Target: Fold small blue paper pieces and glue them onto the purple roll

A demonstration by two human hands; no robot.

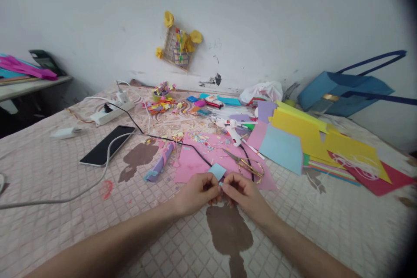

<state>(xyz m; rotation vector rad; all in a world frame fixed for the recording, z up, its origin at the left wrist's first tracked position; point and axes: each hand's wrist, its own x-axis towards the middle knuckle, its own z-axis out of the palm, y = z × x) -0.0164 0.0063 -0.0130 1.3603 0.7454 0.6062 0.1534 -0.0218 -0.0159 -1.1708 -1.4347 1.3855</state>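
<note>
My left hand [199, 193] and my right hand [243, 191] meet above the near part of the table, fingertips pinched together. Between them is a tiny light blue piece [220, 184], mostly covered by the fingers; both hands seem to grip it. A small light blue paper square [217, 170] lies just beyond my fingertips, on the pink sheet [192, 163]. Gold-handled scissors [249, 167] lie open to the right of it. Behind them rests a white glue gun [233, 132]. Colourful paper scraps [202, 140] are scattered over the pink sheet.
A rolled purple paper [161, 163], a phone [109, 145] and a power strip [112, 113] lie to the left, with cables crossing the table [65, 173]. At right are yellow sheets [295, 130], a light blue sheet [282, 147] and a blue bag [345, 91].
</note>
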